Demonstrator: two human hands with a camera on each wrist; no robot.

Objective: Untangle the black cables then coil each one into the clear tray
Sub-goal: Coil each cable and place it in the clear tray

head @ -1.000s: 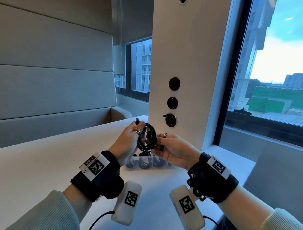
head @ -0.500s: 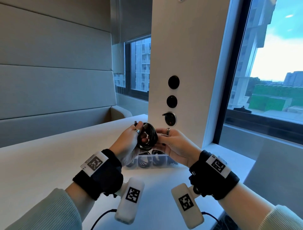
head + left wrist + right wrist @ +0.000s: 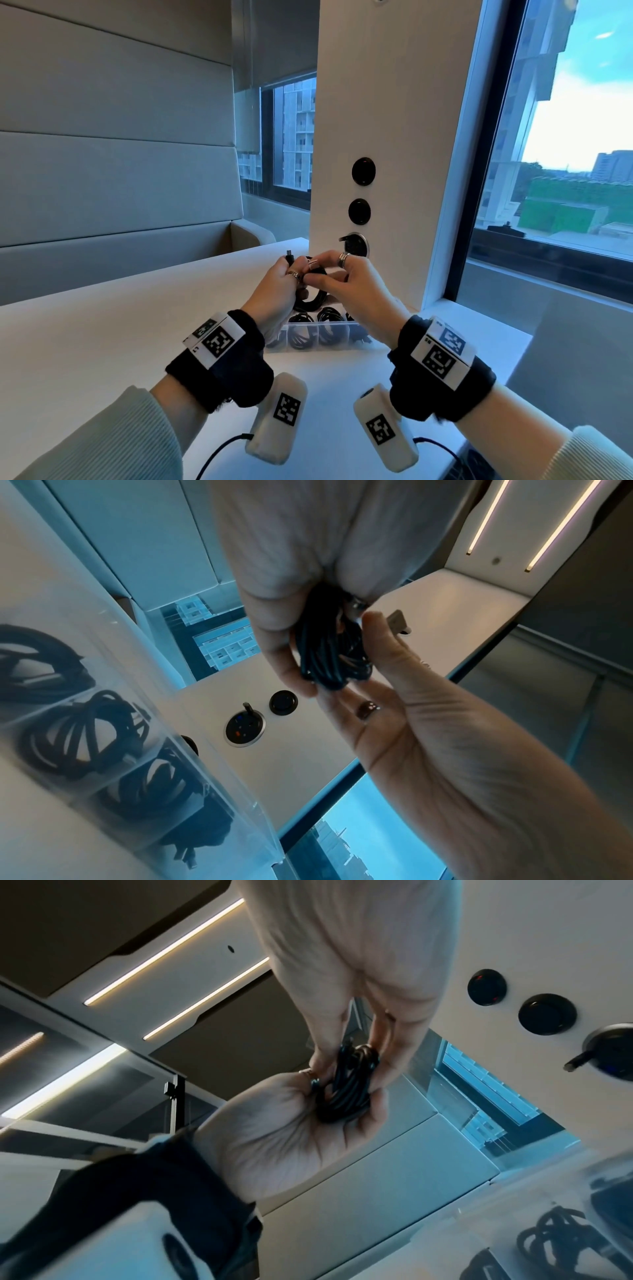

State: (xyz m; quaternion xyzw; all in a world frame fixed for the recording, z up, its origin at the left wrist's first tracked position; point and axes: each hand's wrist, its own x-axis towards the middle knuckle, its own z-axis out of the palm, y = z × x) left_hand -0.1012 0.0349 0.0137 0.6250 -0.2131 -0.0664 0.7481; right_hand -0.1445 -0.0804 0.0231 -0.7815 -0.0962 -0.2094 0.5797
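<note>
Change: right hand (image 3: 349, 287) had come over the top of the coiled cable (image 3: 313, 301) since a second ago; before, it cupped the coil from below at 3 o'clock.
Left hand (image 3: 277, 294): fingers curled round the coil's 9 o'clock side, one plug end (image 3: 289, 255) sticking up at 12 o'clock above the knuckles.
Right hand: thumb and fingers pinched on the coil's top edge, nearly closed; ring visible on one finger.
Coiled cable: black, several loops bunched, held in the air between both hands, above the clear tray (image 3: 322, 337) and not touching it. Left wrist view showed the loops (image 3: 325, 653) squeezed between both sets of fingers.
Clear tray: on the white worktop (image 3: 102, 342) at 12 o'clock from the wrists, just in front of the white pillar (image 3: 394, 137). Divided into compartments; three at least held coiled black cables (image 3: 85, 739).
Pillar: three round black fittings (image 3: 363, 171) stacked vertically, lowest one with a metal rim.
Target compartment: could not tell.
</note>
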